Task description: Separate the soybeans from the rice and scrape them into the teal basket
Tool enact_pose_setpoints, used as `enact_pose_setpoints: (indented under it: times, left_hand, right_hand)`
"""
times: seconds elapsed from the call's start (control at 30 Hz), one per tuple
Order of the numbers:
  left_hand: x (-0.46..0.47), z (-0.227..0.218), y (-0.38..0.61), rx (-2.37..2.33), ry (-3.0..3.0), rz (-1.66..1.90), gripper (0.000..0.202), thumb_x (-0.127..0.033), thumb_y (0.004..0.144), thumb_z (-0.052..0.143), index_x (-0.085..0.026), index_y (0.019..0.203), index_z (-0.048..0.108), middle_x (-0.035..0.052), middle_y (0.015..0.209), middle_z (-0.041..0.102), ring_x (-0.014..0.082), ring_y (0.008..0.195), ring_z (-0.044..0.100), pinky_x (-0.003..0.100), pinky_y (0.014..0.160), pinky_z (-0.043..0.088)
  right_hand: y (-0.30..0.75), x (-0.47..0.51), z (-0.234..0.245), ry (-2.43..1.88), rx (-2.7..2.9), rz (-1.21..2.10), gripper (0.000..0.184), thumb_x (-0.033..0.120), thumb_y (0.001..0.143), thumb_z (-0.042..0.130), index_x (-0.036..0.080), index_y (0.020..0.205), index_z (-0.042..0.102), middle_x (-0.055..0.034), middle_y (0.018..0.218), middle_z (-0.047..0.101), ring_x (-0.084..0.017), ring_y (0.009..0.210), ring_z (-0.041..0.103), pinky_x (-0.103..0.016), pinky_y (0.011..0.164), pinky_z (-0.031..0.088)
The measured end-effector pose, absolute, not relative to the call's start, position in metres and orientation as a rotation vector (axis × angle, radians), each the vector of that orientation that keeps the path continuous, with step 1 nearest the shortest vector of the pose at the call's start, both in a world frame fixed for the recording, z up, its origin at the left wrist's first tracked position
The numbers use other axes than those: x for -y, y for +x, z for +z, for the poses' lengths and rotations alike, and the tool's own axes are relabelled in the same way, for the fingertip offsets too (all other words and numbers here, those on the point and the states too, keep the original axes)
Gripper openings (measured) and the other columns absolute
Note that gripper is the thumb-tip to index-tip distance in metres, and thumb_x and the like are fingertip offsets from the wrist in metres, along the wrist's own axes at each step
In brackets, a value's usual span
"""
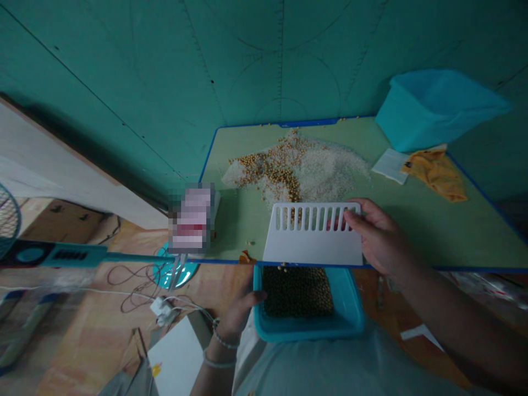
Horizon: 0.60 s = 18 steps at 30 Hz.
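One slotted scraper (313,246) between right-hand fingers (358,223)

So we've got a pale green table (412,225) with blue edging, and it's pretty messy. Tan beans (291,181) lie scattered through a spread of white grains (330,170) across the middle. Over on the right we see a turquoise bin (406,121), a white sheet (391,166) and a crumpled yellow cloth (439,170) touching it. A slotted white plate (313,247) is at our front edge.
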<state>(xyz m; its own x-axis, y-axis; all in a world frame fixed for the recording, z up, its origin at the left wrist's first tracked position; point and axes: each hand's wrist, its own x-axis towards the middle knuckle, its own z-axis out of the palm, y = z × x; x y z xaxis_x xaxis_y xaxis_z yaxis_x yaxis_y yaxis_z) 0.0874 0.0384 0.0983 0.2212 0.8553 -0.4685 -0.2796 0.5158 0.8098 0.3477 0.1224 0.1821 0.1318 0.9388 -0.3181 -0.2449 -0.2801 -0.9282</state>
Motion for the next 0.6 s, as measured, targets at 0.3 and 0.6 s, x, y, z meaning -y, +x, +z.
enact_pose_setpoints:
  times: [0.3,0.6]
  left_hand:
    - [-0.041,0.101,0.089,-1.054,0.628,0.875,0.054,-0.019,0.060,0.066,-0.024,0.113,0.072,0.0009,0.121,0.073,0.0360,0.129,0.050,0.048,0.113,0.032]
    - [-0.034,0.100,0.081,-1.042,0.488,0.906,0.050,-0.023,0.058,0.070,-0.024,0.108,0.074,0.0038,0.115,0.075,0.0377,0.131,0.048,0.052,0.113,0.032]
  right_hand:
    - [0.345,-0.122,0.183,-1.327,0.756,1.405,0.041,0.046,0.057,0.081,0.026,0.083,0.056,0.0057,0.056,0.066,-0.013,0.046,0.057,-0.025,0.044,0.045]
    - [0.335,-0.146,0.189,-1.191,0.858,1.284,0.026,0.037,0.068,0.075,0.028,0.084,0.057,0.0070,0.059,0.062,-0.012,0.047,0.055,-0.024,0.043,0.041]
